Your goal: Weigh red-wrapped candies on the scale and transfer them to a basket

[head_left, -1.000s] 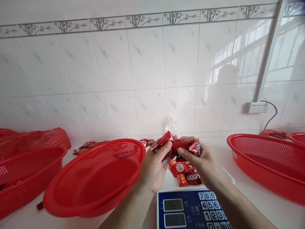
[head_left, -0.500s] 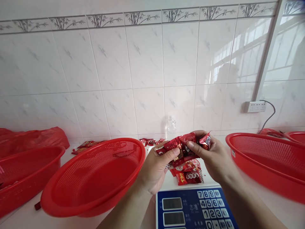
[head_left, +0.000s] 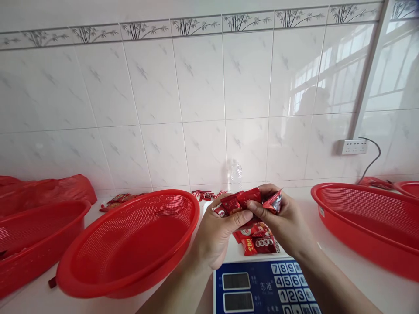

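Observation:
My left hand point(head_left: 218, 233) and my right hand point(head_left: 284, 220) meet above a scale's pan, both closed round a bunch of red candy packets point(head_left: 248, 199). The left thumb presses on the packets from the front; the right fingers pinch them from the right. Under the hands more red candy packets point(head_left: 258, 239) lie on the scale's white pan. The blue scale point(head_left: 262, 288) with its number keypad and two displays sits at the bottom centre, just in front of my wrists.
A tilted red mesh basket point(head_left: 131, 240) stands left of my hands, another red basket point(head_left: 36, 235) at far left, a third red basket point(head_left: 369, 222) at right. Loose packets point(head_left: 204, 194) lie by the tiled wall. A red plastic bag point(head_left: 49, 189) lies far left, a wall socket point(head_left: 352, 146) right.
Both hands stayed together over the pan, shifting the packets between their fingers; they rose slightly, then dropped a little. The packets on the pan did not move.

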Demonstrator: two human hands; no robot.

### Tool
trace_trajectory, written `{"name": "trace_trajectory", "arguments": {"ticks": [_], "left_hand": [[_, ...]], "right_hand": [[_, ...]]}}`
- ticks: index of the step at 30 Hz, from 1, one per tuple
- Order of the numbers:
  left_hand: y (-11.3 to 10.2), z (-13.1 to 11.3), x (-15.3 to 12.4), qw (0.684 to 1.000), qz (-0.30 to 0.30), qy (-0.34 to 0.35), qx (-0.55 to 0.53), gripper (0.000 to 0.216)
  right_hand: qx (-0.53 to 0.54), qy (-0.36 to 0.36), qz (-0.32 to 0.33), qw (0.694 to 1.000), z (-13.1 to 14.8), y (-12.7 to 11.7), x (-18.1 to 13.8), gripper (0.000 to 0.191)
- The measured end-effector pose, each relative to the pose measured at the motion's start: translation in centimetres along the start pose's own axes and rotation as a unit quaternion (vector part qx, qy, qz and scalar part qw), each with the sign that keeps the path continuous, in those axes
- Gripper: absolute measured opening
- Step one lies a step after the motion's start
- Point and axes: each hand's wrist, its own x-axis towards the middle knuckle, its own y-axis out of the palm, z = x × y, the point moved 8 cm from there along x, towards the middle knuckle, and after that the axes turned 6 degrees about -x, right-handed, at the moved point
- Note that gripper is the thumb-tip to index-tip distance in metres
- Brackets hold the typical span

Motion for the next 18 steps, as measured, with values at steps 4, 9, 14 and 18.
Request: {"name": "trace_trajectory", "arguments": {"ticks": [4,9,14,18], "left_hand": [[-0.1,-0.3,0.0,1.000,-0.004,0.014,0.005,0.024],[-0.8,-0.5,0.1,0.999,-0.032,0.031,-0.007,0.023],[-1.3,-0.7,0.3,0.998,-0.046,0.036,-0.026,0.026],[-1.1,-0.5,0.3,0.999,-0.034,0.036,-0.012,0.025]], "right_hand": [[-0.010,-0.004,0.010,1.000,-0.1,0.3,0.0,0.026],[-0.018,-0.015,-0.071,0.997,-0.3,-1.3,0.2,0.032],[0.016,0.044,-0.061,0.997,-2.1,-1.7,0.6,0.042],[0.048,0.070,-0.001,0.996,-2.2,-0.3,0.3,0.049]]}}
